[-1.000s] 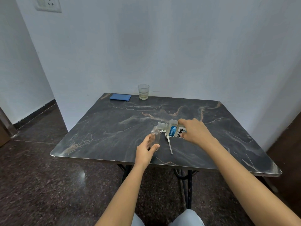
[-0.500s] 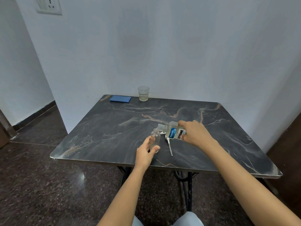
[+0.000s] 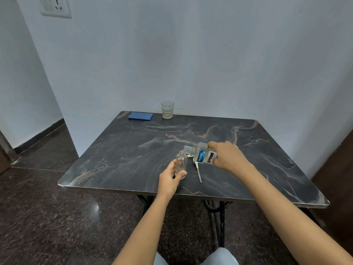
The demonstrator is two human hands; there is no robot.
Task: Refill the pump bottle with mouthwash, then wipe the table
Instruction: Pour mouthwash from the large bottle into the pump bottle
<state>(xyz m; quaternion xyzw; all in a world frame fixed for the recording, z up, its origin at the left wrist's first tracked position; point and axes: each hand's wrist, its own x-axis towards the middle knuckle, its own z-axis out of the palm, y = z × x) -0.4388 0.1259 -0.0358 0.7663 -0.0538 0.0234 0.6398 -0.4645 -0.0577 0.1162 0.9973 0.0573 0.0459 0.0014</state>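
The right hand (image 3: 228, 157) grasps the mouthwash bottle (image 3: 202, 156) with curled fingers (image 3: 214, 144). The label reads "LISTERINE" in black; the writing on its blue patch is too small to read. The bottle lies almost level above the counter (image 3: 114, 159), its long axis from left to right and its neck toward the mouth of the pump bottle (image 3: 181, 162). That one stands upright near the front edge, with the left hand (image 3: 169, 181) wrapped round it. The pump (image 3: 198, 174) lies just beside.
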